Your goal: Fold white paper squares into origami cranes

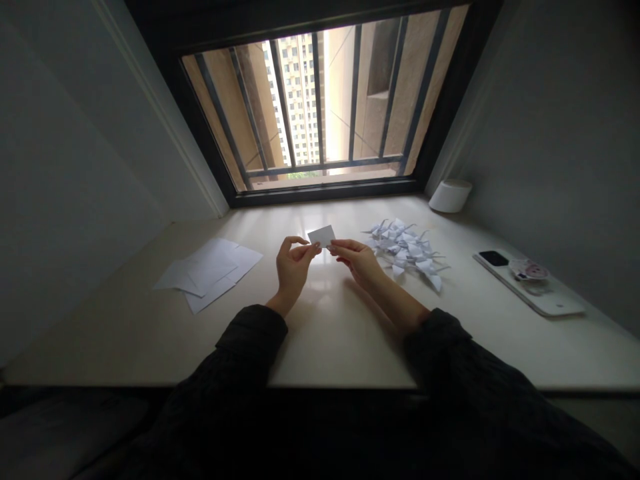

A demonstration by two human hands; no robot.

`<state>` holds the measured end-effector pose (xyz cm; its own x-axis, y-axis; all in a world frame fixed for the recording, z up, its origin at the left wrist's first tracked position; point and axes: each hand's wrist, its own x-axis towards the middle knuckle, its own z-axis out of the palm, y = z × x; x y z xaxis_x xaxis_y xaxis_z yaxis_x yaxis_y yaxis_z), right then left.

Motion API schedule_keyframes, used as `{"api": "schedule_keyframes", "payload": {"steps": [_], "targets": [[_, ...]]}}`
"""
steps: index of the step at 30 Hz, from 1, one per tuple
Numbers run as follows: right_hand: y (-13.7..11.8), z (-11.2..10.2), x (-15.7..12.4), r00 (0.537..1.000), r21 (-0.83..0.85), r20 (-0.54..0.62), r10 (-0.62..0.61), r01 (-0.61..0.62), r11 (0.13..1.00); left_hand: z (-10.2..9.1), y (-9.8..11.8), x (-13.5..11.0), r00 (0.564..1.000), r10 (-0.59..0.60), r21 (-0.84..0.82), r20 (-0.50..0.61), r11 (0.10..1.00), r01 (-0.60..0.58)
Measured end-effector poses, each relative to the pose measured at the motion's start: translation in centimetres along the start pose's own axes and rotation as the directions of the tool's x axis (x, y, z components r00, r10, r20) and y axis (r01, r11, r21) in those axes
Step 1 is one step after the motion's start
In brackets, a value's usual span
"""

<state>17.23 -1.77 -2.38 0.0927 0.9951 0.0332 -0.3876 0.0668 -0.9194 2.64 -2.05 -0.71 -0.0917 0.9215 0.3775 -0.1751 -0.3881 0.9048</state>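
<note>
A small folded piece of white paper [321,235] is held up above the white sill, between both hands. My left hand [295,264] pinches its lower left corner between thumb and finger. At the lower right corner, my right hand [359,257] grips it the same way. Just right of my right hand lies a pile of folded white paper cranes [407,247]. Off to the left, several white paper sheets [215,267] overlap one another, lying flat.
A phone [525,283] with a round grip on its back lies at the right. Behind it, a white cylindrical object [450,196] stands against the wall. A dark-framed window [330,195] with bars closes off the back of the pale sill [340,353].
</note>
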Motion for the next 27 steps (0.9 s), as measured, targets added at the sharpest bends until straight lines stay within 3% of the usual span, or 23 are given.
{"api": "schedule_keyframes", "payload": {"steps": [9, 16, 21, 27], "targets": [[0.04, -0.27, 0.09, 1.0, -0.07, -0.008, 0.005, -0.005, 0.998, -0.34, -0.13, -0.01, 0.999, -0.024, 0.031, 0.039, 0.999, 0.023], [-0.06, -0.61, 0.07, 0.994, -0.181, 0.034, -0.105, 0.11, 0.977, -0.77, -0.35, 0.39, 0.976, -0.165, 0.108, 0.144, 0.983, 0.15], [-0.1, -0.28, -0.14, 0.991, -0.144, 0.062, -0.119, 0.127, 0.981, -0.84, -0.44, 0.63, 0.966, -0.246, 0.11, 0.083, 0.965, 0.236], [-0.39, -0.09, -0.37, 0.985, -0.142, 0.064, -0.159, 0.167, 0.976, -0.7, -0.52, 0.5, 0.954, -0.286, 0.089, 0.085, 0.956, 0.279]]}}
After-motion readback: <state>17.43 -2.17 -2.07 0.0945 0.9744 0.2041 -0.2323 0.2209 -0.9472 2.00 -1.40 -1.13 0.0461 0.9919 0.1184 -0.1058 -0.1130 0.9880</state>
